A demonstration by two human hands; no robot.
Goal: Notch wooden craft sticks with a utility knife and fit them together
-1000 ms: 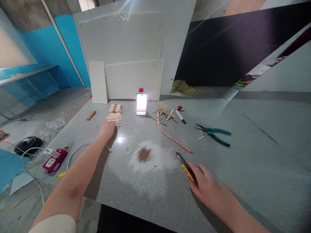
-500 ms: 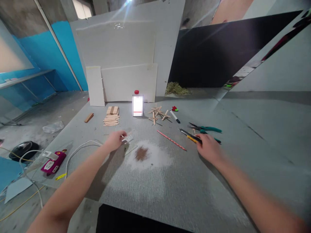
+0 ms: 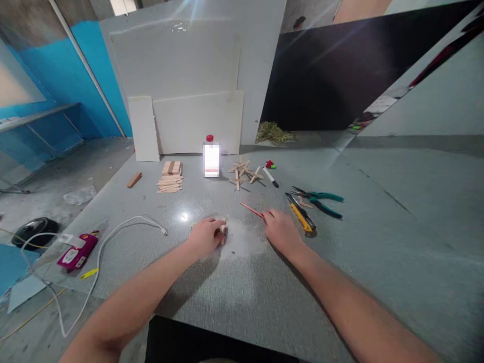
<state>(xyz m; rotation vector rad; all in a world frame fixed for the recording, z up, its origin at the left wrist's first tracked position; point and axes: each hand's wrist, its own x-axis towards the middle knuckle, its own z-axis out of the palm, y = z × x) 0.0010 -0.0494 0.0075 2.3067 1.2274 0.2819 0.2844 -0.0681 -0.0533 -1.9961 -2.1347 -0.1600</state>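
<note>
My right hand [image 3: 282, 229] has its fingers closed on the lower part of a red patterned pencil [image 3: 250, 207], whose far end points up and left. My left hand [image 3: 206, 236] is curled low over the pale powdery patch [image 3: 236, 234] on the grey table. Something small and pale shows at its fingertips; I cannot make out what it is. Just right of my right hand lies a yellow and black utility knife [image 3: 301, 214]. Beyond it are green-handled pliers [image 3: 325, 196].
Wooden craft sticks [image 3: 171, 176] lie stacked at the back left, near a wooden block [image 3: 134, 180]. A red-capped bottle [image 3: 209, 138] stands before white boards. Crossed sticks [image 3: 244, 172] and a marker [image 3: 270, 177] lie right of it. A white cable [image 3: 113, 229] crosses the left side.
My right hand has let go of the utility knife, moved left and taken hold of the pencil. My left hand has moved right over the powder; the brown patch there is no longer visible.
</note>
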